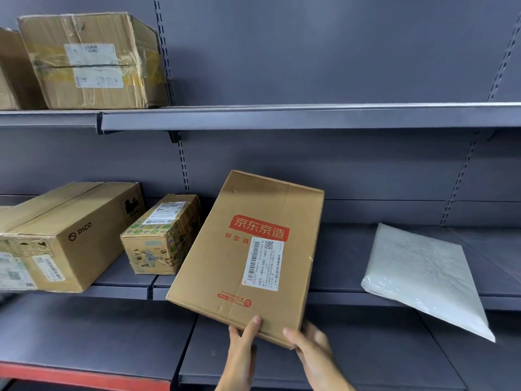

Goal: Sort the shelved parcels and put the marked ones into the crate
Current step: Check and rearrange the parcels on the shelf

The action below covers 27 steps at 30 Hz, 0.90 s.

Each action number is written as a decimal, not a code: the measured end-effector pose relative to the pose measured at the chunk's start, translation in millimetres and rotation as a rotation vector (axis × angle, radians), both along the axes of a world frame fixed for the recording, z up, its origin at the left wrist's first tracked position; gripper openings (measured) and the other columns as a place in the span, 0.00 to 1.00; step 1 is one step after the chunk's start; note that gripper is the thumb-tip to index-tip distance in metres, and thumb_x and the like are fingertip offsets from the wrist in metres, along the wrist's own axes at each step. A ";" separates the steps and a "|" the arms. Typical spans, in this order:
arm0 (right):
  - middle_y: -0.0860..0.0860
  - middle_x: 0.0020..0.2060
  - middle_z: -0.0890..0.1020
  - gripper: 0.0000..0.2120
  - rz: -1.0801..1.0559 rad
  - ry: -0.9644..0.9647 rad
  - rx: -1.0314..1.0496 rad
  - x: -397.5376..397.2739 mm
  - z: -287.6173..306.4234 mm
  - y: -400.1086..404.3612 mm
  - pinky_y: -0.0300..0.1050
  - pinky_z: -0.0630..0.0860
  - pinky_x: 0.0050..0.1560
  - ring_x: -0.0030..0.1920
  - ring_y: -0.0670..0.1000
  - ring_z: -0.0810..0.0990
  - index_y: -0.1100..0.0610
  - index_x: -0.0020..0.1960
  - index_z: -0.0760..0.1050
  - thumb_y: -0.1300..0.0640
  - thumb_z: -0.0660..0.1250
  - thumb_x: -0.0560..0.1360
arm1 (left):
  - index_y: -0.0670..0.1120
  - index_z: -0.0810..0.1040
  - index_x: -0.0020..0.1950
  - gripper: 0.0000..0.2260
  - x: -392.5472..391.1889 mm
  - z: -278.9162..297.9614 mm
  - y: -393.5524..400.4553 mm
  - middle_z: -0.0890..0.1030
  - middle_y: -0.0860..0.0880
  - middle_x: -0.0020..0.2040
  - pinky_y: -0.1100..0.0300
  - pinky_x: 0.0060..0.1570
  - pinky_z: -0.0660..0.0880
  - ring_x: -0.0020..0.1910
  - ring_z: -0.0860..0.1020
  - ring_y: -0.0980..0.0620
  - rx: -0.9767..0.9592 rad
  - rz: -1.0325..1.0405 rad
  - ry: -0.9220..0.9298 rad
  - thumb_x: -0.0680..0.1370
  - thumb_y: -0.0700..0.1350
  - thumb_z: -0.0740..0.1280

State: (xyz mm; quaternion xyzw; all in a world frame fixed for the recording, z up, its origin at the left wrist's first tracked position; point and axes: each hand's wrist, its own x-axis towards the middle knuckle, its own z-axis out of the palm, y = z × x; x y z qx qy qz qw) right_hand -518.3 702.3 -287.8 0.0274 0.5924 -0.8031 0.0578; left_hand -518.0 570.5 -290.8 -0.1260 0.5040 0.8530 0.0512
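Both hands grip a flat brown cardboard parcel (248, 258) with a red printed logo block and a white shipping label on its face. The left hand (244, 338) pinches the parcel's near edge, thumb on top and fingers curled beneath; the right hand (310, 345) clasps the near right corner, thumb lying on the edge. The parcel tilts, its far end leaning up over the middle grey metal shelf (338, 292) and its near end hanging out past the shelf's front lip.

Just left of it on that shelf sits a small brown carton wrapped in green-patterned tape (160, 238), close beside the parcel's left edge; whether they touch I cannot tell. Further left lies a long brown cardboard box printed "PICO" (70, 235). To the right, well apart from the held parcel, a white plastic mailer bag (423, 277) lies flat with its near corner overhanging the shelf.

On the upper grey shelf (310, 117), at far left, stands a taped brown cardboard box with a white label (93, 60), with another brown box beside it cut off by the picture's edge.
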 end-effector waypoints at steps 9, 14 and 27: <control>0.57 0.57 0.81 0.57 -0.048 -0.070 -0.139 1.0 2.2 4.0 0.43 0.71 0.60 0.57 0.52 0.79 0.65 0.61 0.73 0.44 0.83 0.36 | 0.44 0.66 0.68 0.46 -1.4 -6.8 -11.1 0.76 0.41 0.62 0.54 0.52 0.71 0.55 0.77 0.43 0.017 0.076 -0.074 0.51 0.54 0.74; 0.54 0.69 0.68 0.47 -0.287 0.042 -0.125 -15.3 35.8 26.5 0.43 0.61 0.68 0.68 0.51 0.67 0.64 0.71 0.62 0.51 0.78 0.58 | 0.41 0.71 0.63 0.43 7.0 -0.6 -43.9 0.80 0.39 0.54 0.48 0.57 0.70 0.49 0.78 0.41 -0.060 0.005 -0.064 0.50 0.53 0.73; 0.50 0.54 0.79 0.18 -0.422 0.160 0.316 -60.4 70.2 87.2 0.44 0.70 0.60 0.57 0.51 0.77 0.56 0.60 0.72 0.61 0.70 0.72 | 0.46 0.74 0.57 0.24 -17.3 51.9 -105.7 0.82 0.38 0.53 0.43 0.62 0.70 0.55 0.78 0.38 -0.270 -0.087 -0.117 0.68 0.60 0.62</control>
